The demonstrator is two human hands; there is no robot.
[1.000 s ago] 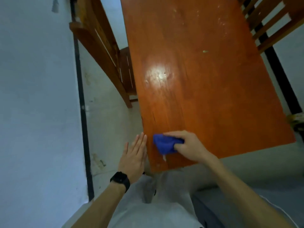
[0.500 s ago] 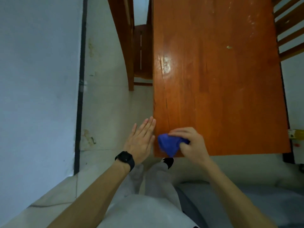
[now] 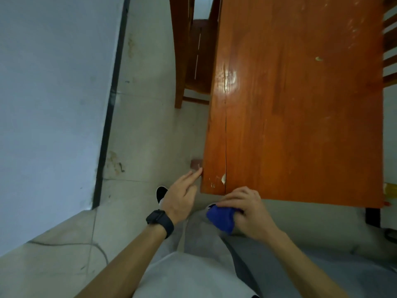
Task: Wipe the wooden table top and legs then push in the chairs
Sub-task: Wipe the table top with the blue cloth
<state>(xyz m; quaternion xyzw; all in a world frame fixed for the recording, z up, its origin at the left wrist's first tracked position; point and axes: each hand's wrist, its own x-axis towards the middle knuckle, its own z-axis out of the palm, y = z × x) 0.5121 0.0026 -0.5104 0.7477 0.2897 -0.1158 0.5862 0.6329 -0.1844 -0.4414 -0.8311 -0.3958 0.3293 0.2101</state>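
Hands meet at the near-left corner of the table point(image 3: 300, 104), glossy orange-brown with 1 long crack point(image 3: 225, 125) near its left edge. Left hand point(image 3: 180, 198), fingers straight, touches that edge; right hand point(image 3: 249, 214) grips a bunched blue cloth point(image 3: 221, 216) just off the near edge.

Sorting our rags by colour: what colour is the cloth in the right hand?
The cloth is solid blue, seen in the head view.

Wall point(image 3: 53, 93): pale blue-white, plain, on the left. Black skirting point(image 3: 109, 108) runs along its foot. Floor point(image 3: 150, 130): pale grey tiles, thin grout lines, dull even light. Brown stains point(image 3: 116, 164) on the tile just beside the skirting. Grey cable point(image 3: 86, 246) lies curved on the floor, lower left.
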